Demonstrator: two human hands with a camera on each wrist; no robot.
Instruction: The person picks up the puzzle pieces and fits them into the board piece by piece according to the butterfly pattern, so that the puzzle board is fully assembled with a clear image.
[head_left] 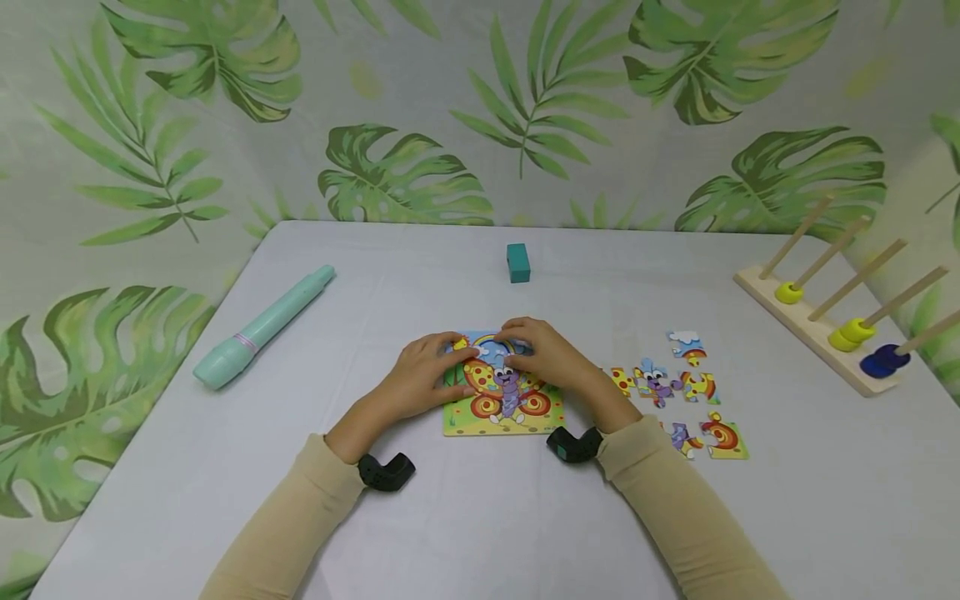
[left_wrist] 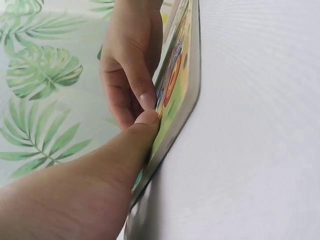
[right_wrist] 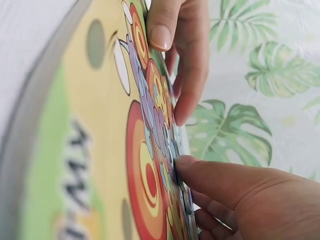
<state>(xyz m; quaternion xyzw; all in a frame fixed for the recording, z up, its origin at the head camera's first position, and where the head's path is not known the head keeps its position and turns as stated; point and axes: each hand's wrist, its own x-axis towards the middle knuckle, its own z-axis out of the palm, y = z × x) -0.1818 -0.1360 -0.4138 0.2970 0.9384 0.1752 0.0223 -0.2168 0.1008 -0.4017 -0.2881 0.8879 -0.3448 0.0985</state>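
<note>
From here I see the left hand rest relaxed on the butterfly board, centre; whether the right hand, touching it, pinches anything, I cannot tell. Loose puzzle pieces at right look unplaced.

- Your left forearm, in a beige sleeve, reaches in from the lower left.
- Your right forearm, sleeved the same, slants in from the lower right.
- Your left hand is turned inward, fingers loosely extended, its thumb apart from and below the index finger.
- Your right hand faces it, knuckles bent, thumb pointing inward.
- Both hands are near each other, thumbs on the inner sides.
- Your right fingertips are partly hidden, so whether they pinch is hard to say.
</note>
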